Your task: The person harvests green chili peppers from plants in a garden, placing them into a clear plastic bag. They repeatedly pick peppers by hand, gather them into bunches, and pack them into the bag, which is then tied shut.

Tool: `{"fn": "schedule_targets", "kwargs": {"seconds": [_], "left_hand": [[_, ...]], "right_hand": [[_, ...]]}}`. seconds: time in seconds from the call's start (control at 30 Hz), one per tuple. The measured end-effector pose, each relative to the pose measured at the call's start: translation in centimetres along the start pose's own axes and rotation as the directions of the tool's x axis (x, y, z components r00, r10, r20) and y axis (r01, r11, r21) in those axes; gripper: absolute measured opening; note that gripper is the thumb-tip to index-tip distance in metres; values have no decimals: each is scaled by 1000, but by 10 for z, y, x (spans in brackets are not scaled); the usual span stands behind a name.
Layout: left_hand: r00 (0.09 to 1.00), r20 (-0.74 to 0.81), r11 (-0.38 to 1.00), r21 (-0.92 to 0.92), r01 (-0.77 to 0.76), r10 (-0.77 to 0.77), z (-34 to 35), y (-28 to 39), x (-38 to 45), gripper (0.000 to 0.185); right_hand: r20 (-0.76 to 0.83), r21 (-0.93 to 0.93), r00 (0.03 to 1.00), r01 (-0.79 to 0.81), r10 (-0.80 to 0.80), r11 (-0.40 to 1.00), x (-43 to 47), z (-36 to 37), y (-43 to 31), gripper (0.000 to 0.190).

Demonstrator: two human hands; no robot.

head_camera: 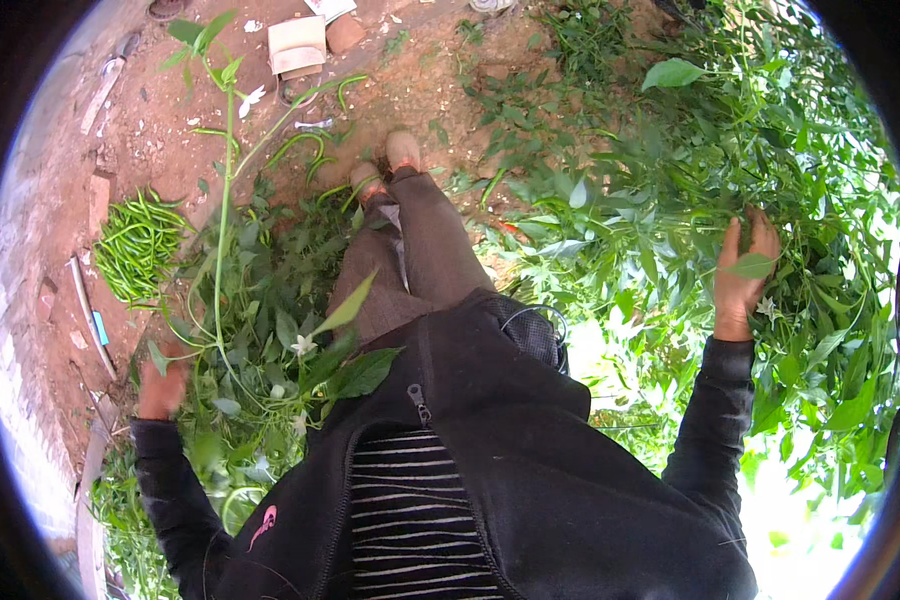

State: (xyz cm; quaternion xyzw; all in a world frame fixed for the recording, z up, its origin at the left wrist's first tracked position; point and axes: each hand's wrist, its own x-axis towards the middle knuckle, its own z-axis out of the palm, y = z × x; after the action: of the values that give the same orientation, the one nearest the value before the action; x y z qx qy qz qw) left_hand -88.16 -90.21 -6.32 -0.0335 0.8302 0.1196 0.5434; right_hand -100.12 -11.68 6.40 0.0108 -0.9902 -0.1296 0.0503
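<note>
My left hand (163,384), blurred, is low among the leaves of a green chilli plant (225,187) with a tall stem and white flowers. Leaves partly cover its fingers, so its grip is unclear. Just beyond it on the soil lies a pile of green chillies (136,244). On the other side, my right hand (748,259) reaches into dense chilli foliage (667,217). A leaf crosses its palm, and the fingertips are partly lost among the stems; whether they hold one does not show.
Loose green chillies (296,146) are scattered on the bare soil (397,67) near my feet (401,150). A cream box-like object (297,41) sits farther ahead. Along the left side lie a thin stick (90,315) and a brick (100,199). Uprooted-looking greenery spreads at the upper right.
</note>
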Motion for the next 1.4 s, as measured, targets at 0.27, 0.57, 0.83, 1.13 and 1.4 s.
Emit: {"fn": "schedule_targets", "kwargs": {"seconds": [0.27, 0.57, 0.83, 1.13, 1.4], "left_hand": [[539, -260, 444, -344, -827, 801, -32, 299, 70, 46], [857, -162, 573, -682, -456, 489, 78, 298, 121, 35], [980, -100, 663, -724, -191, 173, 111, 245, 136, 37], [957, -194, 644, -708, -290, 216, 137, 248, 140, 32], [968, -174, 658, -710, -251, 181, 137, 251, 139, 30]], "right_hand": [[203, 468, 906, -423, 372, 776, 32, -22, -104, 24], [974, 221, 162, -537, -157, 814, -122, 121, -175, 31], [801, 139, -136, -905, 583, -402, -196, 203, -100, 31], [905, 318, 266, -941, 333, -113, -263, 315, 29, 31], [830, 540, 145, -446, 538, -713, -236, 295, 5, 42]]}}
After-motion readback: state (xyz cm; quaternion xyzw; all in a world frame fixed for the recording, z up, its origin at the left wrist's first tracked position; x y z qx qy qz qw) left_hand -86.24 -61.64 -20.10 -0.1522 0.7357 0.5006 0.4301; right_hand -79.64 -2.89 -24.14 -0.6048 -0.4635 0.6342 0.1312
